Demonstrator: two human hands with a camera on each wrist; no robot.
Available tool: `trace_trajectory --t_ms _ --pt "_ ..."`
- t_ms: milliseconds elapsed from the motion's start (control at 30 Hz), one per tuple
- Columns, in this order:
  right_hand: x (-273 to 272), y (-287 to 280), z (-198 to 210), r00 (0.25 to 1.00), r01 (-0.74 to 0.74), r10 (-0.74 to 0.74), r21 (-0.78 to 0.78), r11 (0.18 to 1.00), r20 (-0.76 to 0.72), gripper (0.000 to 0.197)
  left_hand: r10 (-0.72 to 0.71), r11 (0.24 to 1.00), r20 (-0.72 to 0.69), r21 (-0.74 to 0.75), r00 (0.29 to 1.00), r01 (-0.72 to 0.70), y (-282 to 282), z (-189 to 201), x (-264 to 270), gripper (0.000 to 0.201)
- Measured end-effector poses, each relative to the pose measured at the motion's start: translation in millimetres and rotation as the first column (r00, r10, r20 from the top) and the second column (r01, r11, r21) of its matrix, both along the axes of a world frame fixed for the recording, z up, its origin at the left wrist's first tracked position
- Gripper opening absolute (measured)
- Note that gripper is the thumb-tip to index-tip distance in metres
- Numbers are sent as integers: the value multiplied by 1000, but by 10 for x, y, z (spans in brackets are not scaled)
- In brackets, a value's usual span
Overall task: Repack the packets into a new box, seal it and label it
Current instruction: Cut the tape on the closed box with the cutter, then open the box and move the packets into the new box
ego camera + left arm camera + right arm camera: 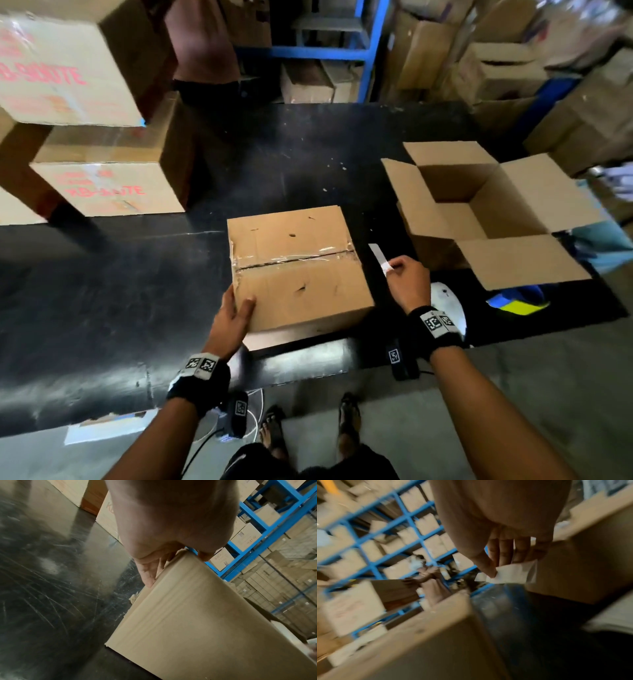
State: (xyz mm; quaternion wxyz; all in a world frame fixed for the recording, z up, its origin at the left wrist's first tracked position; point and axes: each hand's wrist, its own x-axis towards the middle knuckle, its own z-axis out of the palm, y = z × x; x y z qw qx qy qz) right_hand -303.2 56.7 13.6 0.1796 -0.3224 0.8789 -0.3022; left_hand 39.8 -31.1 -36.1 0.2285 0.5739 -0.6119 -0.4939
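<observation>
A closed brown box [294,263] with torn clear tape across its top seam sits in the middle of the black table [137,291]. My left hand [236,308] holds its near left corner, thumb on top and fingers down the side; the left wrist view shows those fingers [149,573] flat against the box wall [197,622]. My right hand [407,277] hovers just right of that box and pinches a narrow white paper strip [378,255], which the blurred right wrist view shows between thumb and fingers [510,573]. An empty new box [455,181] stands to the right, flaps spread.
Two sealed boxes with red print [102,185] are stacked at the table's left. Another person's hand [202,44] is at the far edge. Blue racking [370,44] full of boxes stands behind. A white rounded object [445,301] and blue-yellow material [517,303] lie near my right wrist.
</observation>
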Motion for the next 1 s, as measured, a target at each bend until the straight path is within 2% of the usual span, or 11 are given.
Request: trace_trajectory --t_ms 167,300,400,567,700,767,900,1000 --pt "-456 333 -785 987 -9 -26 211 977 160 15 143 990 78 -7 987 -143 47 -93 -132 71" --pt "-540 360 -1280 970 -90 18 292 952 243 14 193 981 127 -37 973 -190 50 -151 -158 68" --pt "-556 316 -1506 964 -151 59 349 925 259 12 213 977 130 -46 968 -209 39 -145 -161 67" --pt "-597 266 -1681 960 -190 97 359 914 261 15 241 970 162 -52 957 -235 66 -104 -202 69" --pt "-578 242 -1578 967 -227 165 367 902 195 12 234 972 144 -43 961 -230 62 -76 -194 82" --pt "-578 166 -1385 968 -236 197 301 924 153 10 228 974 138 -33 964 -226 59 -70 -202 85" --pt "-455 -129 -776 951 -266 270 -47 963 148 15 215 977 106 -5 971 -215 54 -76 -167 92" --pt "-259 -355 -367 910 -385 410 -245 890 62 18 206 978 79 12 975 -208 58 -58 -166 96"
